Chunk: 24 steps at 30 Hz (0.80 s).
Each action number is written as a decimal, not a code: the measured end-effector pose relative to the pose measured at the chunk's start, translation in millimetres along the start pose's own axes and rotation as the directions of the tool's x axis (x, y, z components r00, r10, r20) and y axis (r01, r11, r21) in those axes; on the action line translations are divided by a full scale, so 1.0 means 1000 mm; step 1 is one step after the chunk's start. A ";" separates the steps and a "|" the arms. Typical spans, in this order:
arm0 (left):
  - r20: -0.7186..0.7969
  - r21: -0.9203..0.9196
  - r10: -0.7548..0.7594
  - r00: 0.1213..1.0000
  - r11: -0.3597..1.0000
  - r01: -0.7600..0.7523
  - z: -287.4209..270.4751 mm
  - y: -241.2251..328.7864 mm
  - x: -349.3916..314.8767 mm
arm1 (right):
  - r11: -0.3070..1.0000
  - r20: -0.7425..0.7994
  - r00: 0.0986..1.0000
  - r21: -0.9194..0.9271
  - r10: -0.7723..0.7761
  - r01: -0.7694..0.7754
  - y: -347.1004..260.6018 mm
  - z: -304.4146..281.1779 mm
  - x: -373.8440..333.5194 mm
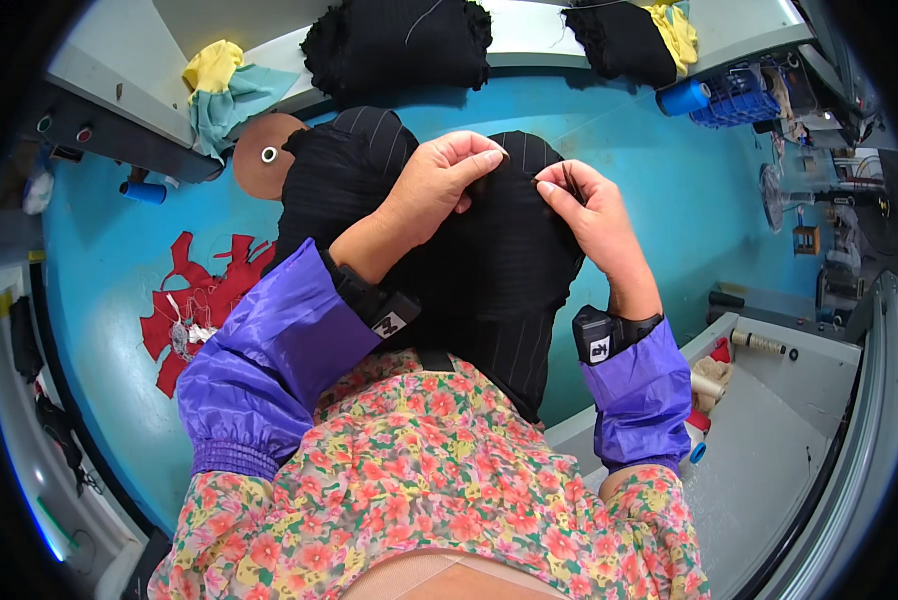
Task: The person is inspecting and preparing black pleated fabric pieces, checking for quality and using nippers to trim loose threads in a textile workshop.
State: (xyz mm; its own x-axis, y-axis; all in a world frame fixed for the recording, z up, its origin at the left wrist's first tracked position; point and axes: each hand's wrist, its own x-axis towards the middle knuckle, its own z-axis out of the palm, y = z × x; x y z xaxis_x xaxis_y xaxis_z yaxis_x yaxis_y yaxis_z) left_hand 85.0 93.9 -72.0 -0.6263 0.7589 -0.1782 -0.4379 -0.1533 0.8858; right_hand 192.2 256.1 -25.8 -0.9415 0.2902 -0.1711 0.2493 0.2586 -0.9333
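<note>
Black ribbed fabric (479, 250) with thin pale lines lies across my lap and knees. Over its far part, my left hand (434, 185) is closed, thumb and forefinger pinched together at a small dark tip; what they grip is too small to name. My right hand (594, 215) is also closed, a short way to the right, its thumb and forefinger pinched toward the left hand. A thin dark piece (571, 182) sticks up between its fingers; its kind cannot be made out. Both fingertips are apart from each other, with the black fabric behind them.
Black fabric bundles (399, 45) rest on the pale ledge ahead, another bundle (624, 45) to the right. Red fabric pieces (204, 305) lie on the blue floor at left, near a brown disc (261, 155). A grey tray (769, 440) with spools stands at right.
</note>
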 end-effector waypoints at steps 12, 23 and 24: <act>-0.042 -0.043 0.163 0.986 0.985 -0.165 0.007 0.006 0.003 | 0.992 -0.041 0.995 0.083 0.094 -0.091 -0.009 -0.014 -0.016; 0.001 -0.067 0.147 0.989 0.987 -0.146 0.005 0.002 0.005 | 0.981 -0.058 0.994 0.176 0.097 -0.086 -0.011 -0.007 -0.020; 0.014 -0.065 0.130 0.991 0.990 -0.128 0.006 0.002 0.005 | 0.979 -0.049 0.993 0.179 0.112 -0.101 -0.011 -0.008 -0.021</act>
State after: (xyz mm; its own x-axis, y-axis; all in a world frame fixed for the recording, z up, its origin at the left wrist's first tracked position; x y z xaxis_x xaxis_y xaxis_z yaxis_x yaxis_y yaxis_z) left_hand 84.5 101.2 -69.0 -0.6684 0.7417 -0.0557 -0.3947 -0.2901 0.8718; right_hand 210.7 254.2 -9.3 -0.8955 0.3622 -0.2587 0.2989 0.0589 -0.9525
